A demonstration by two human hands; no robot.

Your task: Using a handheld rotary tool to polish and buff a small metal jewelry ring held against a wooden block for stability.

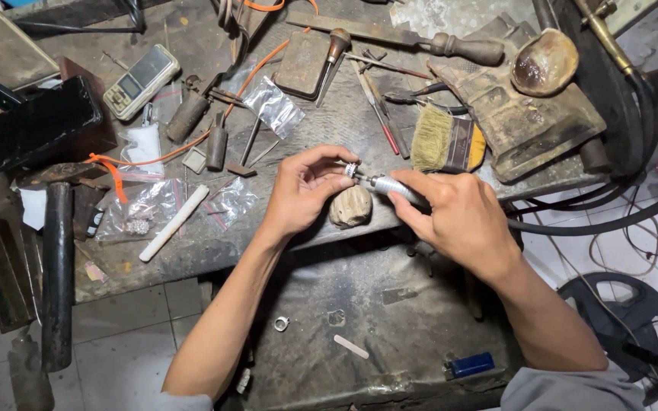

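My left hand pinches a small silver ring between thumb and forefinger, just above a worn wooden bench peg. In my right hand I grip a slim metal rotary handpiece; its tip points left and touches the ring. Both hands hover over the front edge of a cluttered grey workbench.
Behind the hands lie a straw brush, files and gravers, a wooden-handled file, plastic bags, a white stick, a pocket scale and a hammer. A lower tray holds a ring and a blue lighter.
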